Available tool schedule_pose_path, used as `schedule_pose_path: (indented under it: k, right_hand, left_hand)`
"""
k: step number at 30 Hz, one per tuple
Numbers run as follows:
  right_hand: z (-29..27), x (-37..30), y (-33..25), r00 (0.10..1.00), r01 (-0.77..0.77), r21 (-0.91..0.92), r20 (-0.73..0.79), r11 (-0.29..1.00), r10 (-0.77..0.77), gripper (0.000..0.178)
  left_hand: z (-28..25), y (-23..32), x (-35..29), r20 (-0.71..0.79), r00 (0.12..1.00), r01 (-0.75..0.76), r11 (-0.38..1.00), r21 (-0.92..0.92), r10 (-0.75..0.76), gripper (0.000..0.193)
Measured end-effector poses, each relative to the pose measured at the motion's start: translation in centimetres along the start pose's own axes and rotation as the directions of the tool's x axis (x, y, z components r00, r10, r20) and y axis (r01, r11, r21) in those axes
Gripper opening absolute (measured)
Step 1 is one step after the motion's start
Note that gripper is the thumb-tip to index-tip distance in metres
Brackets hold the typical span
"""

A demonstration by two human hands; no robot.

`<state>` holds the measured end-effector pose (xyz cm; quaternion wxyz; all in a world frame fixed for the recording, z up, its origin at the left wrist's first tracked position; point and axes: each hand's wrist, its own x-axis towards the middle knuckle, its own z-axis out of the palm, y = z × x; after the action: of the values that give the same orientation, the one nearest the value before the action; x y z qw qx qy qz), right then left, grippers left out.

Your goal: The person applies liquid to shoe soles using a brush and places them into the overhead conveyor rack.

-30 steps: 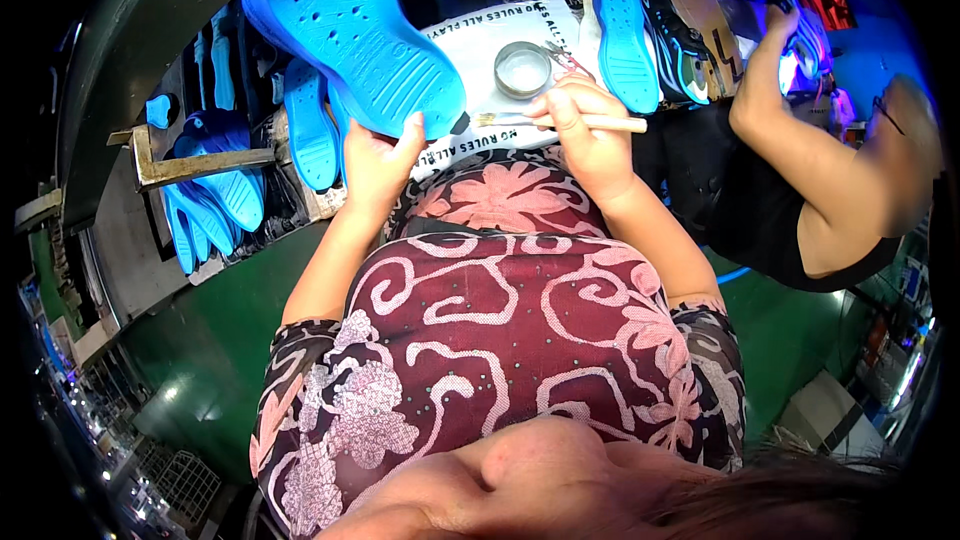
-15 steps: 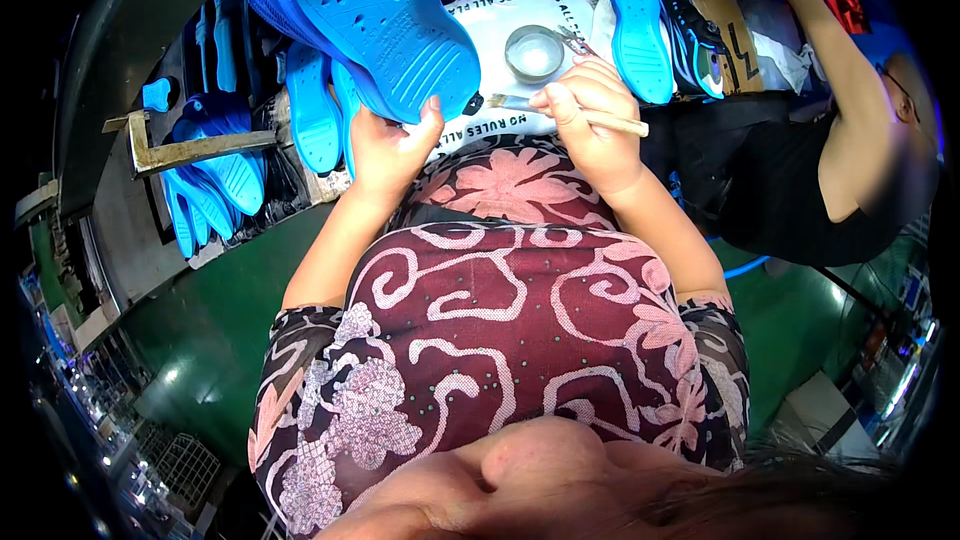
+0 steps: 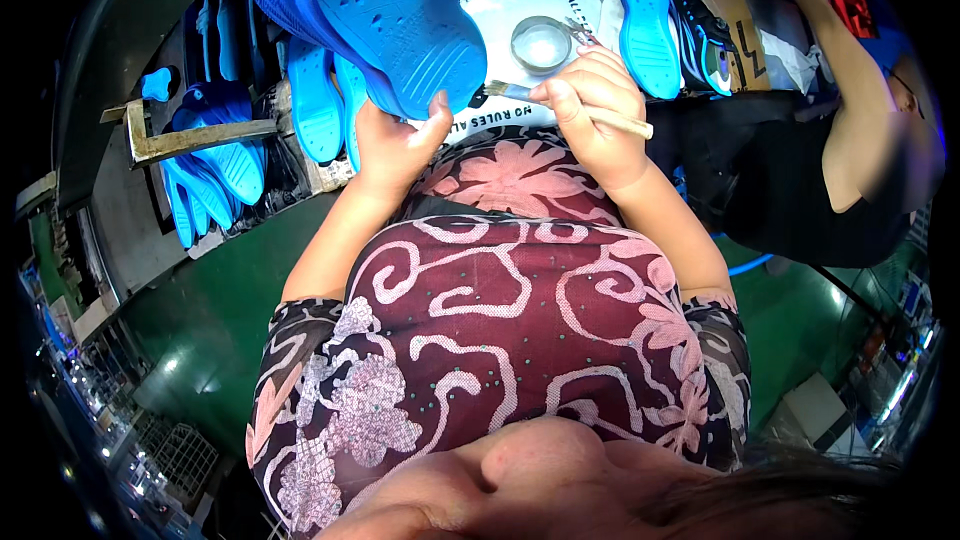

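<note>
My left hand is closed on the near end of a blue foam shoe sole, thumb on its face. Holes and grooved lines mark that face, which is tilted up toward me. Between the fingers of my right hand is a paintbrush with a pale wooden handle. Its bristles point left, close to the sole's near right edge; whether they touch it I cannot tell. Just beyond the brush, a small round glass bowl of pale liquid stands on a white printed plastic sheet.
A blue sole lies right of the bowl, beside a black shoe. More blue soles rest at the left, near a metal bracket. A co-worker in black sits at the right, arm reaching to the bench. The floor is green.
The sole in my left hand has tilted slightly and the dark spot at its near edge is less visible. The brush stays close to that edge, having shifted very little.
</note>
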<state>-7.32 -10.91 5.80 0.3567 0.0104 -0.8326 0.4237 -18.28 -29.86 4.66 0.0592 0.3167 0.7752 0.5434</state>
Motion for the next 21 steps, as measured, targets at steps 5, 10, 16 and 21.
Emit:
schedule_pose_path:
  k: [5, 10, 16, 21]
  right_hand:
    - [0.4, 0.1, -0.5, 0.994, 0.088, -0.029, 0.065, 0.996, -0.086, 0.018]
    - [0.0, -0.4, -0.4, 0.999, -0.04, 0.048, 0.027, 0.998, 0.038, 0.019]
    - [0.2, -0.1, -0.5, 0.998, 0.016, 0.01, 0.057, 1.0, -0.016, 0.02]
    - [0.2, -0.5, 0.0, 0.994, 0.054, 0.02, 0.099, 0.998, -0.055, 0.024]
  left_hand:
    - [0.6, -0.1, 0.0, -0.025, 0.998, -0.062, 0.995, -0.081, 0.06, 0.024]
    - [0.8, -0.1, 0.3, -0.047, 0.986, -0.164, 0.984, -0.066, 0.161, 0.023]
    - [1.1, 0.0, 0.6, -0.075, 0.962, -0.266, 0.964, -0.022, 0.264, 0.024]
    - [1.3, -0.6, 1.3, -0.105, 0.913, -0.402, 0.914, -0.057, 0.395, 0.027]
